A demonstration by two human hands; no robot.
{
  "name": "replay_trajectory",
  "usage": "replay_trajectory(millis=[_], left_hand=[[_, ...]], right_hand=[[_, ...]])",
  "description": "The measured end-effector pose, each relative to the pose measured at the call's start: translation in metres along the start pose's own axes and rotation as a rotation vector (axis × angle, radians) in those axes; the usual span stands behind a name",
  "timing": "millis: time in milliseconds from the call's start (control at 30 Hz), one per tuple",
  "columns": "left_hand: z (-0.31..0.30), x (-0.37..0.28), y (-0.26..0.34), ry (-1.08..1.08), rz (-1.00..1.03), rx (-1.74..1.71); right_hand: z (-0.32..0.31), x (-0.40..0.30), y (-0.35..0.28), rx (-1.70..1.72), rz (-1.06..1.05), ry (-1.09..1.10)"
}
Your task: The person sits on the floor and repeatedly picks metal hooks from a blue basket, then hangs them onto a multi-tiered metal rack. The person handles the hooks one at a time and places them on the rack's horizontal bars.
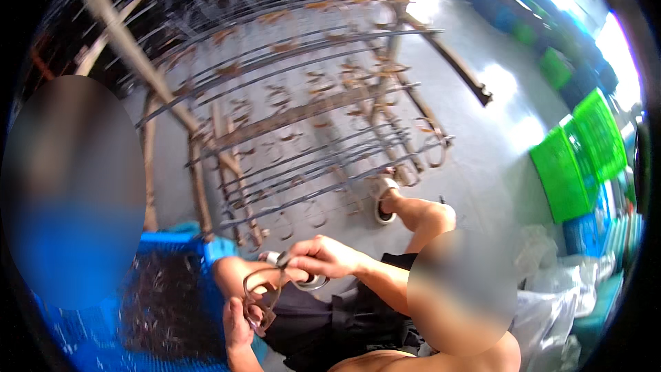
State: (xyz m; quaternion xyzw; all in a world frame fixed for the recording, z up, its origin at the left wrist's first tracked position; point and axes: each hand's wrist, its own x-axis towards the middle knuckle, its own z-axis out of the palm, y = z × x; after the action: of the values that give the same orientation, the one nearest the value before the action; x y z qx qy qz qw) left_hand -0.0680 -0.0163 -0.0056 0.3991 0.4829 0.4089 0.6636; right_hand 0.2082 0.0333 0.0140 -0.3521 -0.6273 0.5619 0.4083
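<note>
Between my two hands is a thin curved frame piece, looped and dark to brownish; blur hides its exact kind. My right hand pinches its upper end together with a small dark part. Lower down, my left hand holds the bottom of the piece, with the fingers partly hidden behind it. Both hands are above my lap, beside my bare knee. In front of me stands a metal rack with rows of rods, and many small curved pieces hang from them.
A blue plastic crate holding a mass of small dark pieces is at my left. Green crates and clear plastic bags are at the right. My foot in a light shoe is by the rack's lower edge. Blurred patches cover two areas.
</note>
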Motion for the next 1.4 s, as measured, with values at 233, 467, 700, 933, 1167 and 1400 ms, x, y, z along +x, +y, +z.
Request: replay_trajectory(millis=[233, 467, 700, 933, 1167, 1400], left_hand=[[0.064, 0.012, -0.048, -0.286, -0.559, -0.248], [0.089, 0.014, -0.049, -0.471, -0.693, -0.382], [0.134, 0.011, 0.003, -0.587, -0.386, -0.209], [0.128, 0.017, -0.027, -0.404, -0.021, 0.286], [0.131, 0.017, -0.044, -0.324, 0.008, 0.042], [0.131, 0.012, -0.032, -0.195, -0.092, 0.076]], right_hand=[[-0.138, -0.053, 0.037, 0.282, -0.205, 1.396], [-0.17, -0.048, 0.081, 0.025, -0.115, 1.57], [-0.17, -0.044, 0.063, 0.305, -0.077, 1.418], [-0.171, -0.042, 0.069, 0.209, -0.092, 1.482], [-0.171, -0.039, 0.086, -0.077, -0.078, 1.525], [-0.169, -0.041, 0.069, 0.059, -0.037, 1.454]])
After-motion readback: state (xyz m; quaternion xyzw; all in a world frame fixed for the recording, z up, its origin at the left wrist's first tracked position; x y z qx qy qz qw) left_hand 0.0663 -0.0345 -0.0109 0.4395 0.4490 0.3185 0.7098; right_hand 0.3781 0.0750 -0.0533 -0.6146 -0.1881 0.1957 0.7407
